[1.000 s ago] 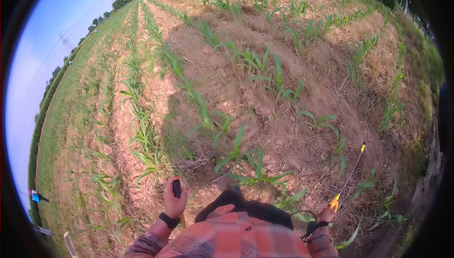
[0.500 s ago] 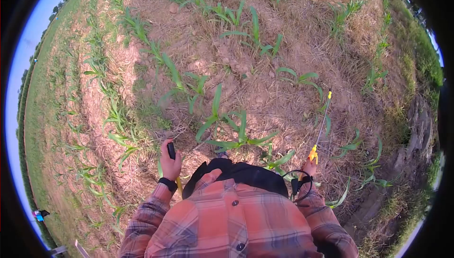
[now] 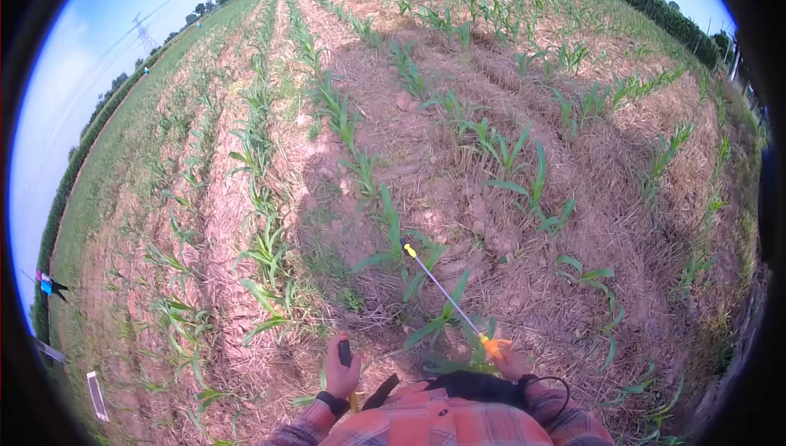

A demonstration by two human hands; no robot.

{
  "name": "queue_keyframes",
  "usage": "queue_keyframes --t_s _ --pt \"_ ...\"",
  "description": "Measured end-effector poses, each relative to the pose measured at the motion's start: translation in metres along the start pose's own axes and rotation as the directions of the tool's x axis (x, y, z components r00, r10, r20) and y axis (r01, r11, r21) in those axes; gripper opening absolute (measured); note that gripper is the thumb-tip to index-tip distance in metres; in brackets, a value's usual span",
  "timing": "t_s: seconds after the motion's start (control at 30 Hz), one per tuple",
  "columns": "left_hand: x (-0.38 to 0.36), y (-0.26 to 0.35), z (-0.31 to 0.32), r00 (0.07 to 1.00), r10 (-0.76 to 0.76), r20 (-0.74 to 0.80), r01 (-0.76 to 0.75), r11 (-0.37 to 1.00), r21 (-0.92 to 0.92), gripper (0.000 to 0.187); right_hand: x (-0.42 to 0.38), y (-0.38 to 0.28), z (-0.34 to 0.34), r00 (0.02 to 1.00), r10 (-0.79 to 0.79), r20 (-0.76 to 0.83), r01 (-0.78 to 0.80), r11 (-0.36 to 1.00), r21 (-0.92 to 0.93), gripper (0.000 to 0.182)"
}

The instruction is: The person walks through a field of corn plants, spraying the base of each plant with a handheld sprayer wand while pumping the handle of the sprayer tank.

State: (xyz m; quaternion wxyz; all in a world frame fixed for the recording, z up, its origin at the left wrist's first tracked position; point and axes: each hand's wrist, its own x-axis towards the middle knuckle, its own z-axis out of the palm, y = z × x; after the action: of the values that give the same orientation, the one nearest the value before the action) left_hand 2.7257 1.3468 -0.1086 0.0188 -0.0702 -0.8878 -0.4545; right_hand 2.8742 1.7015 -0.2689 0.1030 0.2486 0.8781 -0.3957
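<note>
In the lower middle of the head view, my left hand (image 3: 340, 374) is closed around a black handle grip (image 3: 345, 353). A yellowish bar (image 3: 354, 402) shows below that wrist. Farther right, my right hand (image 3: 512, 364) wraps the yellow-orange handle of a spray wand (image 3: 446, 293). Its thin metal tube slants forward and left to a yellow nozzle (image 3: 410, 250), above the young corn plants (image 3: 442, 315). A thin dark hose (image 3: 561, 382) loops beside my right wrist. My fingers partly hide both handles.
Rows of young corn (image 3: 266, 254) run away over dry, straw-covered soil (image 3: 377, 200). Far left, a person (image 3: 51, 286) in blue stands at the field's edge. A pale-framed panel (image 3: 97, 397) sits at lower left. A power pylon (image 3: 146, 34) rises beyond a hedge.
The spray wand has swung left, from pointing ahead on the right to slanting across the middle plants. My view has tilted up, showing more field and sky. Both hands keep their holds.
</note>
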Motion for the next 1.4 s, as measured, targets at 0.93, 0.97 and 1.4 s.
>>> queue_keyframes --t_s 0.93,0.97,1.4 --pt "0.160 0.086 0.142 0.980 -0.165 -0.115 0.170 0.985 0.039 0.038 0.238 0.104 -0.140 0.929 0.235 -0.284 -0.126 0.927 0.354 0.024" --pt "0.166 0.097 0.148 0.982 -0.155 -0.112 0.159 0.987 0.026 0.038 0.239 0.109 -0.155 0.900 0.326 -0.290 -0.193 0.893 0.406 0.022" --pt "0.225 0.134 0.162 0.983 -0.072 -0.167 0.081 0.996 0.046 0.041 0.290 0.129 -0.236 0.691 0.575 -0.437 -0.166 0.715 0.679 0.027"
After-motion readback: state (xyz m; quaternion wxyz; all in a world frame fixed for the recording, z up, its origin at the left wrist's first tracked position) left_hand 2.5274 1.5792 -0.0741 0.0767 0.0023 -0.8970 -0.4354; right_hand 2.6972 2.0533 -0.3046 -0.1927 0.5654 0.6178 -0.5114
